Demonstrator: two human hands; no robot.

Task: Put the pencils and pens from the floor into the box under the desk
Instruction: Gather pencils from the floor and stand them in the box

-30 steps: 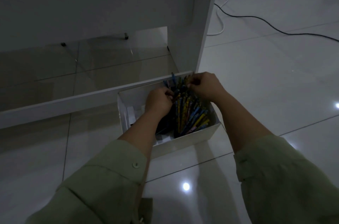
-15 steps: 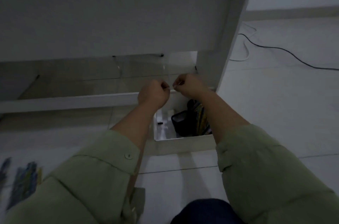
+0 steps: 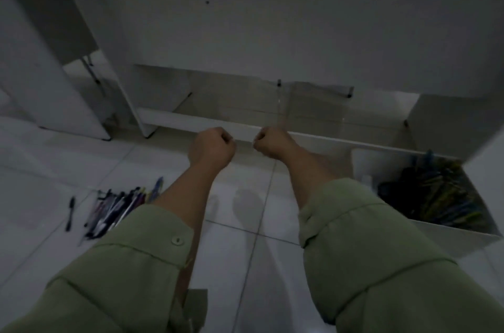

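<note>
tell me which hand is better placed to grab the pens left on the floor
Probably the left hand: the pens lie on the floor beside the left forearm. The right hand is nearer the box. Both hands are curled and hold nothing.

I have a single head-worn wide-angle view, looking forward and steeply down from above the forearms. It faces the underside of the white desk (image 3: 272, 32), close over the tiled floor (image 3: 245, 196). Edges bow from lens distortion; no second view overlaps it.

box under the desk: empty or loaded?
Loaded. The box holds a heap of pencils against its right side; a pile of pens remains on the floor.
</note>
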